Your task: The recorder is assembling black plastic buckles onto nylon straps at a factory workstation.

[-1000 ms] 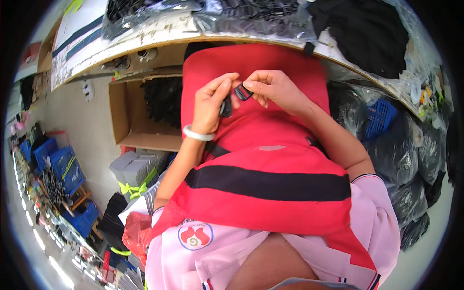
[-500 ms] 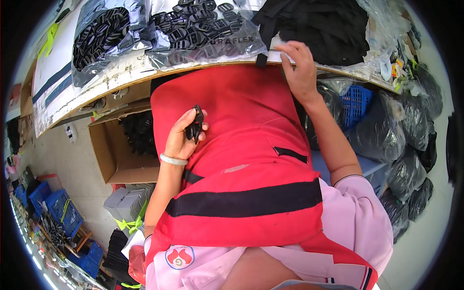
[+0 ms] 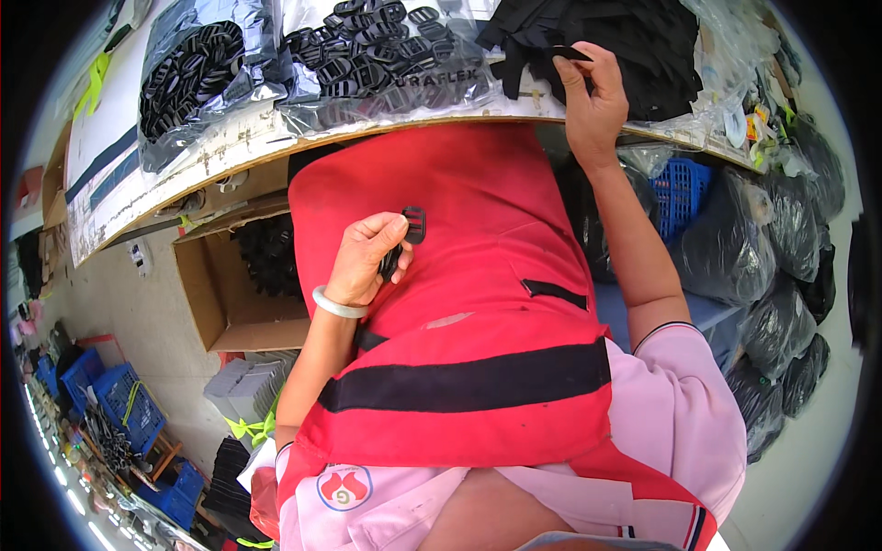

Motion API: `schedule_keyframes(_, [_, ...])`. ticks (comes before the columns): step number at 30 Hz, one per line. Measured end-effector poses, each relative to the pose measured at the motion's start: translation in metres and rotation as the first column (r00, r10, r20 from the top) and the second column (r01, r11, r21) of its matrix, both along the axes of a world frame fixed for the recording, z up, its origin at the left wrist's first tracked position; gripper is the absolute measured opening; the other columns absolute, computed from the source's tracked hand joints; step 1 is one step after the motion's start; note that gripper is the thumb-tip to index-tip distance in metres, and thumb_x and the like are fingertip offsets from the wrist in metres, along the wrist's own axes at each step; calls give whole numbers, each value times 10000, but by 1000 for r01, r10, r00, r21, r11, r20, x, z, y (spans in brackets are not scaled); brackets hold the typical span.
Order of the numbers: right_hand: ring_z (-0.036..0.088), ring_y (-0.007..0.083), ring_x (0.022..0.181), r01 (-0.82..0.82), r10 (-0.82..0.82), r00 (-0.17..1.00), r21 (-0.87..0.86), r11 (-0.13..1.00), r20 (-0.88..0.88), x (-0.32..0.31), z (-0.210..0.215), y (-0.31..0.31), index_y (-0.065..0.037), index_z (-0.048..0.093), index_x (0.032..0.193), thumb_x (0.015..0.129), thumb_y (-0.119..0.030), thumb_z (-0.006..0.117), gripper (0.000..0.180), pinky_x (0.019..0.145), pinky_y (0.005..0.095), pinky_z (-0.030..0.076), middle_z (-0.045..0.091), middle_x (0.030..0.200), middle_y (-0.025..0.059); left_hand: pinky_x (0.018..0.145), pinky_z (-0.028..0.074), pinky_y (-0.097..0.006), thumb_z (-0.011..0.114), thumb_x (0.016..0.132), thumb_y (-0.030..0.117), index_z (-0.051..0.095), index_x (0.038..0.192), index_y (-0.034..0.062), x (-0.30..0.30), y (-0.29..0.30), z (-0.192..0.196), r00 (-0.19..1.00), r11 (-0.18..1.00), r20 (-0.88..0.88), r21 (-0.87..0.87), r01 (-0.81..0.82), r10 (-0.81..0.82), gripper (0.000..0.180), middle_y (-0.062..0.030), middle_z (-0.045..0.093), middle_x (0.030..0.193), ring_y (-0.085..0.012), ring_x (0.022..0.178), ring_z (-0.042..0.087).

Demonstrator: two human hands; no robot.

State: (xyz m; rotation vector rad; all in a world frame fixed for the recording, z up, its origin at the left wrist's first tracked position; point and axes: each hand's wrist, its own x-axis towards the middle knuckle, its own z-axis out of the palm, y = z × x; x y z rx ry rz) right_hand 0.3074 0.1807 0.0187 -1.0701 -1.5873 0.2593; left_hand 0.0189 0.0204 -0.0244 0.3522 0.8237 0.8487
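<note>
Over the red apron [image 3: 432, 174] my left hand [image 3: 360, 257] is closed, with a black plastic buckle [image 3: 415, 226] pinched between thumb and forefinger. More black pieces show under its curled fingers, partly hidden. My right hand [image 3: 595, 110] is raised over the table's front edge, thumb and fingertips closed on the end of a black webbing strap [image 3: 573, 53]. Behind it spreads a pile of black straps [image 3: 634, 64]. To the left of the straps, many similar buckles [image 3: 372, 46] lie on and in a clear plastic bag [image 3: 441, 87].
Another clear bag of black buckles [image 3: 193, 73] lies at the table's left. Below the table edge [image 3: 230, 161] stands an open cardboard box [image 3: 197, 294] with black pieces inside. A blue crate [image 3: 678, 195] and several filled black bags [image 3: 726, 248] sit at the right.
My left hand has moved slightly right and turned, bringing one buckle up at its fingertips. My right hand has moved right and up and now pinches a strap end.
</note>
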Motion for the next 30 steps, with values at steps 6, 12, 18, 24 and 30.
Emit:
schedule_keyframes(6, [544,81,733,-211,214,976,-91,973,24,-11,17,0,-23,677,958,846,-54,720,124,656,206,450,614,927,11,412,406,-205,650,922,146,664,933,-1,16,30,30,973,961,-227,276,36,29,148,-48,617,711,-85,532,538])
schedule_keyframes(12, [554,35,802,-136,101,930,-76,988,-355,-12,29,0,12,632,1007,885,-51,690,149,709,176,451,618,852,-14,406,398,-203,676,894,109,680,933,-9,22,30,34,970,972,-235,236,-3,60,125,-34,606,655,-74,494,526])
schedule_keyframes(18, [552,56,807,-396,370,916,-509,764,-157,-57,72,-60,-21,645,988,935,-134,635,125,738,203,453,614,882,0,404,381,-196,692,877,97,698,925,-9,14,31,40,909,952,-361,291,-100,206,116,-24,622,669,-52,488,524])
schedule_keyframes(24, [488,2,593,-544,280,824,-826,148,-492,-81,29,-97,-8,636,909,943,-178,616,174,515,184,374,597,681,-42,451,394,-190,706,845,54,713,907,-1,14,27,39,807,908,-487,395,-138,334,83,5,622,700,-38,528,517])
schedule_keyframes(30, [515,6,584,-596,204,800,-788,155,-565,-94,23,-101,-27,620,926,947,-181,616,156,503,170,387,598,681,-29,485,382,-201,714,819,10,696,913,0,8,24,32,617,806,-645,592,29,452,96,23,581,711,-30,578,503])
